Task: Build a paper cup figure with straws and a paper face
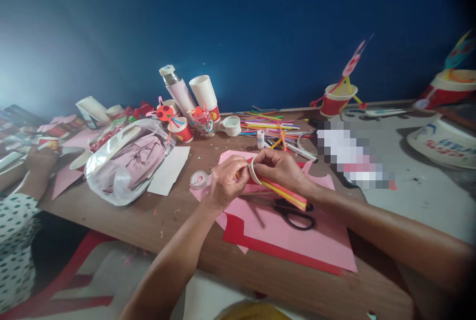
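Observation:
My left hand (228, 179) and my right hand (277, 165) meet over the pink paper, fingers closed in a pinch. Between them is what looks like a paper cup (254, 171), its white rim turned nearly edge-on and most of its body hidden. A bundle of yellow, orange and pink sticks (288, 194), probably pipe cleaners, slants out below my right hand; whether it is held or just lies there I cannot tell. Black-handled scissors (299, 220) rest on the pink paper (316, 240), which overlaps a red sheet (282, 255). A tape roll (199, 179) lies left of my left hand.
Several coloured sticks (271, 126) lie behind my hands, near a white mug (231, 125). Stacked paper cups (204, 92) and a tilted flask (180, 89) stand by the wall. A clear bag (126, 166) sits left. Another person's hand (39, 161) works farther left.

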